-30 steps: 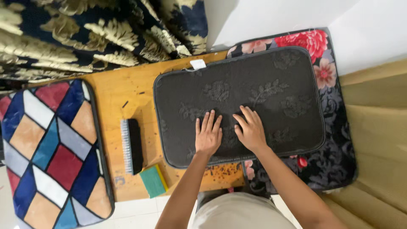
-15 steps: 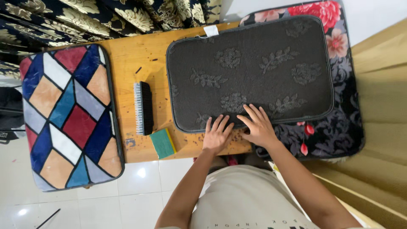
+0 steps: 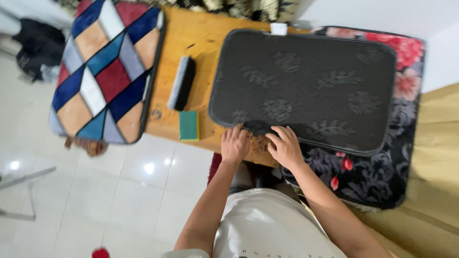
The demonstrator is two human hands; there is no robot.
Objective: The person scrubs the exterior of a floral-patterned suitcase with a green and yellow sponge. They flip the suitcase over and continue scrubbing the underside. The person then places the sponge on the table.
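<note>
A dark grey mat [image 3: 306, 86] with a leaf and flower pattern lies on a wooden table [image 3: 201, 38]. Both my hands are at its near edge. My left hand [image 3: 235, 143] has its fingers curled on the mat's rim near the front left corner. My right hand [image 3: 286, 145] rests beside it with fingers spread over the same rim. Between the hands the rim looks slightly raised. Small reddish-brown crumbs [image 3: 258, 142] lie on the wood there.
A black scrub brush [image 3: 182, 83] and a green sponge [image 3: 189, 125] lie on the table left of the mat. A colourful diamond-patterned mat [image 3: 105, 71] overhangs the table's left end. A dark floral mat [image 3: 382, 162] lies under the grey one at right. White tiled floor [image 3: 119, 191] is below.
My hands slid from the middle of the grey mat toward me to its near edge. The view swung left and down, showing more floor. My left fingers curled.
</note>
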